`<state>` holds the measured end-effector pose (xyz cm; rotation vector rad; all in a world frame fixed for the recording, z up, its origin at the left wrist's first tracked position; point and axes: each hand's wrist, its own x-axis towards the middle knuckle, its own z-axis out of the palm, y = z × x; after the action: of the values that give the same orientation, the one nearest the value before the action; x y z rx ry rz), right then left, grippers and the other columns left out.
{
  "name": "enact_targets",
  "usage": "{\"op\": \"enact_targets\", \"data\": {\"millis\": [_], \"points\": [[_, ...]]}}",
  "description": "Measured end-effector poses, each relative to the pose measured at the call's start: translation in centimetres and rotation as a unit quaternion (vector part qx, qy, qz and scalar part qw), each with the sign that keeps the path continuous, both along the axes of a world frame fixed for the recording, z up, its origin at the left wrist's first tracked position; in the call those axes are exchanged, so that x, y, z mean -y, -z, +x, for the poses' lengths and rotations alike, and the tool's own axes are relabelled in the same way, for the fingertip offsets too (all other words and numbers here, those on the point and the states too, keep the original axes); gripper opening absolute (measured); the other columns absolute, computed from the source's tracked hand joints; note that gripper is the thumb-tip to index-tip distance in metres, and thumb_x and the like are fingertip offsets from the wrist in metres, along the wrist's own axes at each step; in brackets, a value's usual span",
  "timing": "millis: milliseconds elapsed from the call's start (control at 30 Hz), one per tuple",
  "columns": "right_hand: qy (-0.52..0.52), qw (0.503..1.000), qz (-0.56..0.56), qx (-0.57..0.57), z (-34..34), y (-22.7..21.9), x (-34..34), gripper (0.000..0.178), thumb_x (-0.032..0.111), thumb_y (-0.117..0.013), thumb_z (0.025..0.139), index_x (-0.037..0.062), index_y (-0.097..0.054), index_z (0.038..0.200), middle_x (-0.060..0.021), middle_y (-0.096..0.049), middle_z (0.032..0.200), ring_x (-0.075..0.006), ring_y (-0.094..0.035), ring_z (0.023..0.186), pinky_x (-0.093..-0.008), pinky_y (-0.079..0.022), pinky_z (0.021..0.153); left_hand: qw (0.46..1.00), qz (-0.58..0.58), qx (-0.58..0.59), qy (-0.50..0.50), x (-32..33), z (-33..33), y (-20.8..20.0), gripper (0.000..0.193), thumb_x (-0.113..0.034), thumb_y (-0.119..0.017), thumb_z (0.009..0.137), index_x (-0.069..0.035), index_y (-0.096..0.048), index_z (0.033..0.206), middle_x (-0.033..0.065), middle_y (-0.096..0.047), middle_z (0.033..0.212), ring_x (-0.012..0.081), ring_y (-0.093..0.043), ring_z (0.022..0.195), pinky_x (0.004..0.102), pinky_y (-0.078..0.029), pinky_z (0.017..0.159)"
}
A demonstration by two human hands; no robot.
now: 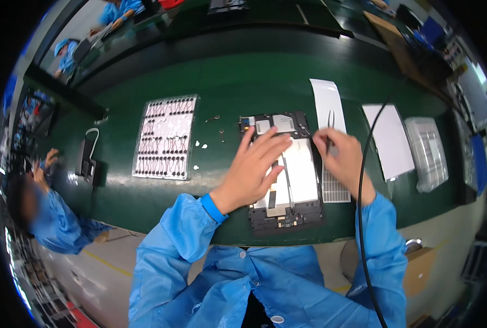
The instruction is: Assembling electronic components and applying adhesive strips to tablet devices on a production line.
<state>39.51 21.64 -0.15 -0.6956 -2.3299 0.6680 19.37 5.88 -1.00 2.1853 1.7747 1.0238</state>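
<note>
An opened tablet-like device (302, 180) lies on the green bench in front of me, with a silver middle and black ends carrying small circuit parts. My left hand (254, 169) rests over its upper left part, fingers spread and pointing away from me. At the device's right edge, my right hand (339, 156) pinches metal tweezers (331, 118), whose two tips stick out beyond the fingers, apart. Whether the right fingertips hold anything else is hidden. Beneath that hand lies a sheet of white gridded stickers (336, 191), and a plain white strip (325, 94) lies just beyond.
Left stands a clear tray (164, 136) with rows of small black round parts on wires. One loose wired part (213, 118) and small white pieces lie between. At right are a white sheet (388, 139) and a clear plastic box (427, 153). A black cable (362, 218) hangs across. Co-workers sit left and far.
</note>
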Motion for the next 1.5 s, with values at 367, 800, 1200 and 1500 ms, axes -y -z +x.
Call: {"op": "enact_targets", "data": {"millis": [367, 800, 1200, 1500], "points": [[-0.057, 0.926, -0.326, -0.180, 0.0, 1.8, 6.3, 0.038, -0.009, -0.061, 0.090, 0.0095, -0.040, 0.116, -0.0241, -0.039, 0.158, -0.0334, -0.039, 0.148, -0.0427, -0.032, 0.120, 0.992, 0.033, 0.119, 0.038, 0.5, 1.4, 2.4, 0.048, -0.025, -0.061, 0.098, -0.005, -0.051, 0.140, 0.0153, -0.051, 0.148, 0.0335, -0.043, 0.143, 0.0570, -0.021, 0.123], [0.093, 0.893, -0.420, -0.131, 0.0, -1.5, 2.4, 0.037, 0.000, -0.070, 0.091, 0.0034, -0.047, 0.120, -0.0080, -0.064, 0.113, -0.0118, -0.064, 0.097, -0.0256, -0.053, 0.088, 0.967, 0.145, 0.198, 0.066, 0.8, 0.8, 1.7, 0.045, -0.016, -0.061, 0.096, -0.005, -0.050, 0.138, 0.0189, -0.041, 0.155, 0.0360, -0.033, 0.149, 0.0580, -0.017, 0.124], [0.041, 0.834, -0.514, -0.194, -23.7, -0.8, -19.1, 0.021, 0.015, -0.074, 0.087, 0.0024, -0.068, 0.102, -0.0083, -0.072, 0.100, -0.0213, -0.068, 0.091, -0.0341, -0.055, 0.084, 0.921, 0.244, 0.234, 0.194, 4.5, -2.4, 1.1, 0.038, -0.008, -0.059, 0.095, -0.008, -0.055, 0.133, 0.0147, -0.052, 0.144, 0.0313, -0.049, 0.137, 0.0483, -0.039, 0.106], [0.114, 0.929, -0.272, -0.221, -40.3, 4.6, -15.6, 0.039, 0.012, -0.079, 0.084, 0.0008, -0.053, 0.110, -0.0132, -0.070, 0.105, -0.0236, -0.067, 0.090, -0.0364, -0.053, 0.079, 0.929, 0.155, 0.236, 0.240, 6.5, -4.4, 2.5, 0.024, -0.001, -0.060, 0.090, -0.001, -0.065, 0.113, 0.0149, -0.060, 0.134, 0.0299, -0.060, 0.119, 0.0414, -0.049, 0.096]]}}
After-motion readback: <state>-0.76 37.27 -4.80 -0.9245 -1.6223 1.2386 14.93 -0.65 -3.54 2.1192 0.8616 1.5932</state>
